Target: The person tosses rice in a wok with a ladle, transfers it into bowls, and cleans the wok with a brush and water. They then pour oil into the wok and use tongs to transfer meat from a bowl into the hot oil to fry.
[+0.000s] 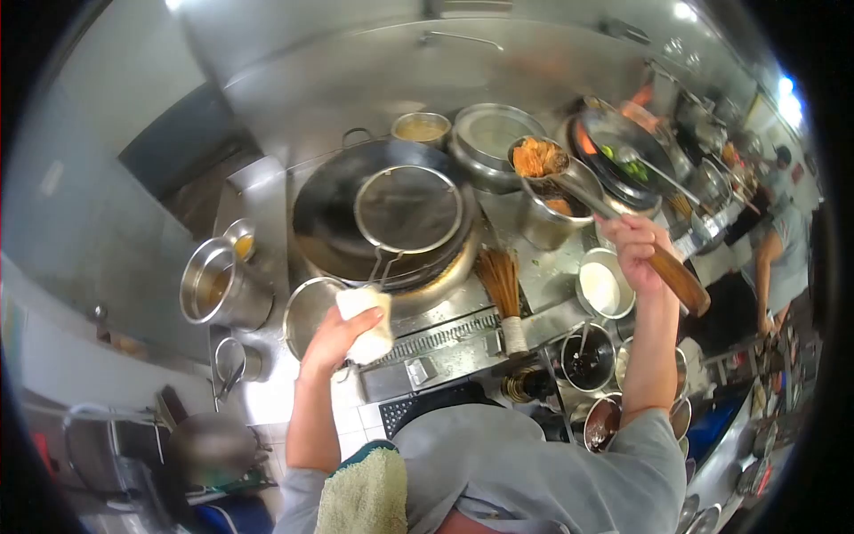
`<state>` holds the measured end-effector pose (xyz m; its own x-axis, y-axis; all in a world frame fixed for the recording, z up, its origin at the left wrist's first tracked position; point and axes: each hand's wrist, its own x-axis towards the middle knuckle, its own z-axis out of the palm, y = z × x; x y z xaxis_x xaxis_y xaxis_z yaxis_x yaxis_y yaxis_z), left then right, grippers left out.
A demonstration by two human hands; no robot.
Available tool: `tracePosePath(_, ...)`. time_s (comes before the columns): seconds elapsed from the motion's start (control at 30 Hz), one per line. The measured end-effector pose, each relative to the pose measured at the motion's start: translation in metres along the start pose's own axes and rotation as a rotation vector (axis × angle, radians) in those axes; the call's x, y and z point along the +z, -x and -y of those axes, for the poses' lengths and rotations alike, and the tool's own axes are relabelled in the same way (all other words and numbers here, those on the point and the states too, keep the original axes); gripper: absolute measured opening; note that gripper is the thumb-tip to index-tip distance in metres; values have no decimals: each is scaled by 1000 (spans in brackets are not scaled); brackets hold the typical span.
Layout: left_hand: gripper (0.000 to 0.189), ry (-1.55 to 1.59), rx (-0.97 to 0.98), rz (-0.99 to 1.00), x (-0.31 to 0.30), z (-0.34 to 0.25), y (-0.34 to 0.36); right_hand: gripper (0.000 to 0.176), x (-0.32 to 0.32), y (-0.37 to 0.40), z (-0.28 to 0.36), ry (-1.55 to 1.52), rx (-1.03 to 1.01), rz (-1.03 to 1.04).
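Note:
A white cloth (374,343) is in the grip of my left hand (334,338), at the handle end of a round wire strainer (409,210). The strainer lies over a large dark wok (325,214). My right hand (636,249) is closed around the wooden handle of a ladle (592,194). Orange-brown food pieces (535,158) fill the ladle's bowl, which is above a tall metal pot (551,230). More orange-brown food shows inside that pot.
A bamboo brush (503,280) stands at the stove's front edge. Metal pots (227,285) are at the left. On the right, a second wok (623,147) holds green vegetables and another ladle. A person (778,236) stands at the far right.

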<state>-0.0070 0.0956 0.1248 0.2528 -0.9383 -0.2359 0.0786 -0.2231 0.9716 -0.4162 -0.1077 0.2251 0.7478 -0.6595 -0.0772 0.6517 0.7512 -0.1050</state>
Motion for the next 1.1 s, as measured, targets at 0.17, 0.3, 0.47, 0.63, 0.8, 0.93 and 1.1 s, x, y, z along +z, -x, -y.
tracePosePath(0.17,34,73,1,94,-13,3,-6,39,-10,-31,-73,2,79,9)
tracePosePath(0.3,34,139,-11,100,-20,2,0,35,-62,-70,-126,198,151,-37)
tracePosePath(0.47,32,93,20,106,-33,20,-5,55,-92,-87,-190,1158,36,-177)
tracePosePath(0.63,30,188,55,61,-37,27,2,69,-110,-98,-182,1519,-115,-161)
tracePosePath(0.8,33,266,63,-8,-33,41,3,66,-80,-71,-130,1345,-208,-194)
tracePosePath(0.93,29,123,85,-117,-16,28,13,66,-56,-24,-43,1476,-282,-338)
tracePosePath(1.1,34,118,122,-214,1,28,18,64,-61,25,59,1943,-206,-614)
